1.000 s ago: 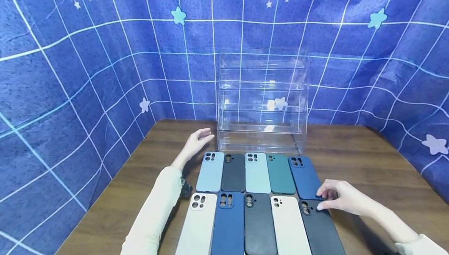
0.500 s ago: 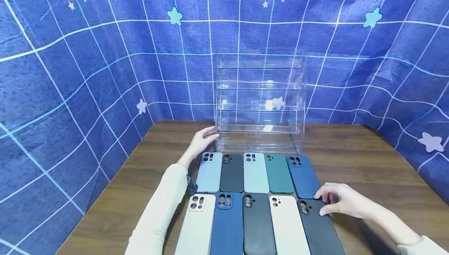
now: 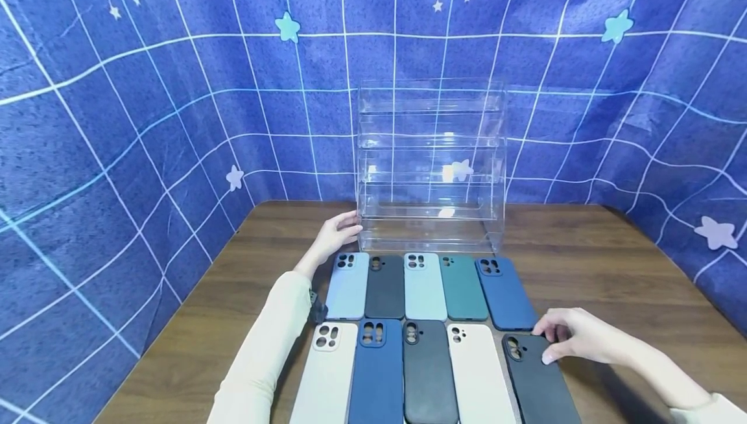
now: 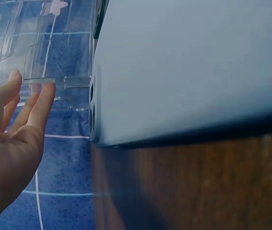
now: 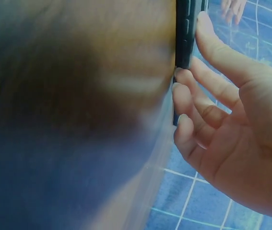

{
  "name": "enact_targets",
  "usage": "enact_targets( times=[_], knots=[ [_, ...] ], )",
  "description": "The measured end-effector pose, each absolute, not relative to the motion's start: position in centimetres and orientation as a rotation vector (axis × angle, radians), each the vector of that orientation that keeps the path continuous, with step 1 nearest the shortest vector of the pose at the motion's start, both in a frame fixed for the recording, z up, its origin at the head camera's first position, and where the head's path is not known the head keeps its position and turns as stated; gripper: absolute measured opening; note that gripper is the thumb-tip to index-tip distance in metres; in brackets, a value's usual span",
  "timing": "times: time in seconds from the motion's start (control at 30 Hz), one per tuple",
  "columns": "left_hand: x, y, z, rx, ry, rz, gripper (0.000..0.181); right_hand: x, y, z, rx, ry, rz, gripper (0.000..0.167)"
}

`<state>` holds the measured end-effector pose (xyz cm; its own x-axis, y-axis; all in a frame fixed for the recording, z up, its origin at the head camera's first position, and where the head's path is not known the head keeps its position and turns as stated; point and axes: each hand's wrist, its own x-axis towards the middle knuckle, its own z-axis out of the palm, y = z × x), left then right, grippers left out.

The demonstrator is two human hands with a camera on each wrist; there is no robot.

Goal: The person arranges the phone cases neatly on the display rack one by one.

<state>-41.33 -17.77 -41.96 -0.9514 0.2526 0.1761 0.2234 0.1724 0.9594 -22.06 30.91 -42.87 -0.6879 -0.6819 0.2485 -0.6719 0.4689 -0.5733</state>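
Observation:
My right hand (image 3: 583,335) pinches the upper right corner of a black phone case (image 3: 539,382) in the near row. The thumb lies on its back and the fingers are at its edge; in the right wrist view, the case (image 5: 185,33) shows edge-on between them. My left hand (image 3: 334,237) is at the left side of a clear acrylic display stand (image 3: 432,229). In the left wrist view its fairly straight fingers (image 4: 42,108) touch the stand's side panel. Just below that hand lies a light blue phone case (image 3: 348,288).
Two rows of phone cases lie on the wooden table (image 3: 607,255) before the tiered stand. A dark blue case (image 3: 508,301) is beside my right fingers, and a white case (image 3: 481,372) lies left of the held one. A blue grid-patterned cloth (image 3: 309,106) hangs behind.
The left hand has come right to the stand's side. My right hand has taken hold of the black case at the near right and shifted it slightly right, away from the white case.

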Motion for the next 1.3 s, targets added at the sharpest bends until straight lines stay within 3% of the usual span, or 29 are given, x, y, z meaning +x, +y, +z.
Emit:
enact_targets(
  times=[0.47,1.3],
  knots=[
    [-41.5,-17.4,-41.6,0.463,2.333,1.949,0.055,-22.1,33.8,-42.7,-1.251,2.63,-1.067,0.03],
    [-41.0,-17.4,-40.9,0.44,2.429,1.876,0.051,-23.0,37.2,-42.5,-0.909,2.819,-0.925,0.026]
  ],
)
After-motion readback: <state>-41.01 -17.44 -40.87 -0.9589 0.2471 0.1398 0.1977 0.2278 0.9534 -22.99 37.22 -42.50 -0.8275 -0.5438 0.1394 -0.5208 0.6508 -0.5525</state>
